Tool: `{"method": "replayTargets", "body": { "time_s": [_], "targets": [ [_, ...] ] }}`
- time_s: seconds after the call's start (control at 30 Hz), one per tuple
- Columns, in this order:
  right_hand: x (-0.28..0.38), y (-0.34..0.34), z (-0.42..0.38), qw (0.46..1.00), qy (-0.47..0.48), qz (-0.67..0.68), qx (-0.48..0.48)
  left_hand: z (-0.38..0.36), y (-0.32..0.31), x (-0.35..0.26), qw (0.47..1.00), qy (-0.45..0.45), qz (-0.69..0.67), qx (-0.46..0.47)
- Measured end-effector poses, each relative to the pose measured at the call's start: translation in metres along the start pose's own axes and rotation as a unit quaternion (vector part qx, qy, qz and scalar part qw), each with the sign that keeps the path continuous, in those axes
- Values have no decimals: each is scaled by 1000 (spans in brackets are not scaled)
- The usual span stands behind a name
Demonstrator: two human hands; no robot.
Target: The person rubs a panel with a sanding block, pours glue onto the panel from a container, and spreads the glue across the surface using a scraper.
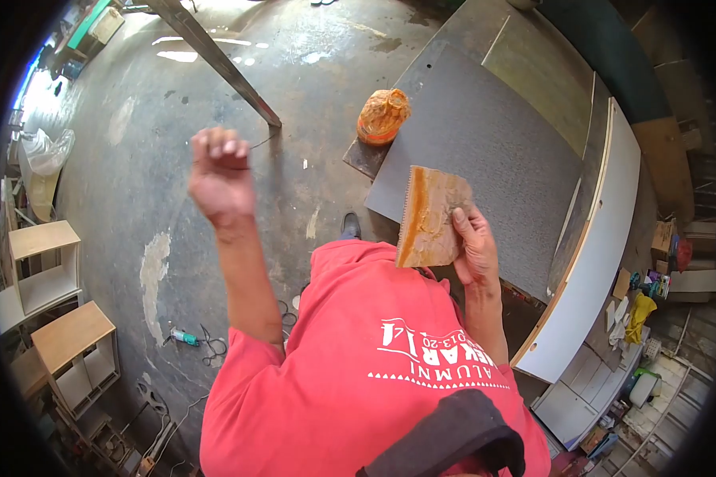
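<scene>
In my right hand (477, 248) is a flat notched glue spreader (433, 216), its toothed edge facing left and its face smeared with orange-brown residue. The thumb presses on its right end. My left hand (223, 179) is raised over the floor, slightly blurred, fingers curled toward the palm with nothing visible in them. Beyond the spreader lies a large dark grey sheet (485, 151) on a work surface. A bulging container covered in orange-brown residue (383, 117) stands at the sheet's left corner.
A slanting post (223, 67) meets the floor ahead on the left. Wooden cabinet boxes (75, 338) and a green power tool (184, 337) with a cord are on the left. A long white panel (585, 254) borders the work surface on the right, near a yellow cloth (638, 316).
</scene>
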State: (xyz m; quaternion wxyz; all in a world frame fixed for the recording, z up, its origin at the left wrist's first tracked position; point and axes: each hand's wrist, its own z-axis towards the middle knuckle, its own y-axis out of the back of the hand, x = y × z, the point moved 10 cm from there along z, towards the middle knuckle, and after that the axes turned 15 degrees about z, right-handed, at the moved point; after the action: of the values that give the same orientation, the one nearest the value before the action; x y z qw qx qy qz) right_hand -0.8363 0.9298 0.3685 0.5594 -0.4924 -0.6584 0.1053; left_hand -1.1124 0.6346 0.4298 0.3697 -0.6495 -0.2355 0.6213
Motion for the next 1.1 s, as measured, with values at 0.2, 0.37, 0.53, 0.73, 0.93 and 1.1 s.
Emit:
{"method": "replayTargets", "body": {
  "time_s": [0.2, 0.37, 0.53, 0.73, 0.93, 1.1],
  "targets": [
    [75, -81, -46, 805, 382, -445, 87, -2, 164, -33, 753, -18, 634, -175],
    [69, -129, -76, 628, 522, -550, 175, -40, 71, -1, 830, -18, 555, -51],
    [60, -130, -62, 720, 459, -480, 201, -84, -81, 40, 828, -60, 462, 312],
    [36, -80, -23, 948, 140, -273, 83, -91, -88, 76, 834, 38, 431, 343],
    [13, -72, -12, 993, 39, -93, 69, -98, -87, 105, 886, 204, 282, 306],
    [-15, -67, -7, 996, -64, 7, 54, -114, -93, 132, 909, 309, 143, 242]
  ]
}}
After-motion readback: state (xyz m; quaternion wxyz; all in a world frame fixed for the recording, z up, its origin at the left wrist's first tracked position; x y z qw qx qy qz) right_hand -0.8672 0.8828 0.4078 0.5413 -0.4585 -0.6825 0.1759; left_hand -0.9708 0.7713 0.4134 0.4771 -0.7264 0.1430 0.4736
